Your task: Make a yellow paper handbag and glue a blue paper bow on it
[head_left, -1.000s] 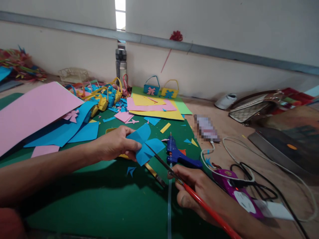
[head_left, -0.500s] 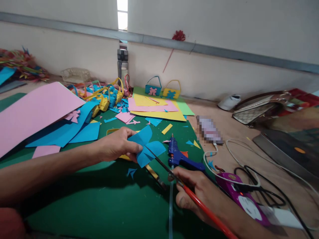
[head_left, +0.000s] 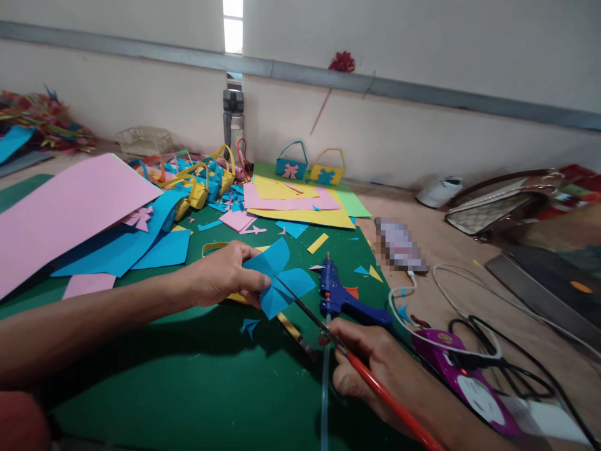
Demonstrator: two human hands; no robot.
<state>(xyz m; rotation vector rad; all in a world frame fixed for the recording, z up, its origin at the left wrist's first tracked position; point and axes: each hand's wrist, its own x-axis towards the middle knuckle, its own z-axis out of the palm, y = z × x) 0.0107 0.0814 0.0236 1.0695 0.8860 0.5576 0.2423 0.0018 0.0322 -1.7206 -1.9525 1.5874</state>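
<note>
Little has moved since the earlier frame: the whole scene slides slightly toward 3 o'clock, as if the head turns, while both hands and their work keep nearly the same pose. The blue piece (head_left: 276,302), cut into rounded lobes, hangs above the green counter (head_left: 211,376) close to mid-view. The left grip (head_left: 238,272) comes in from 9 o'clock and pinches its edge between thumb and fingers. From 4 o'clock the right grip (head_left: 369,351) closes around the red-handled scissors (head_left: 366,373), whose dark blades reach the middle of the piece; how far they are parted I cannot tell. Seen from the piece, a blue glue gun (head_left: 333,294) lies at 3 o'clock, small blue scraps (head_left: 250,327) at 7, and two little bags, one blue (head_left: 292,168) and one yellow (head_left: 327,175), stand around 12 to 1. To cut well here, I would use short snips near the tips, steer by turning the paper rather than the wrist, and stop short of the centre so the lobes stay joined. The left thumb sits near the blade line, so it is best kept well back.
</note>
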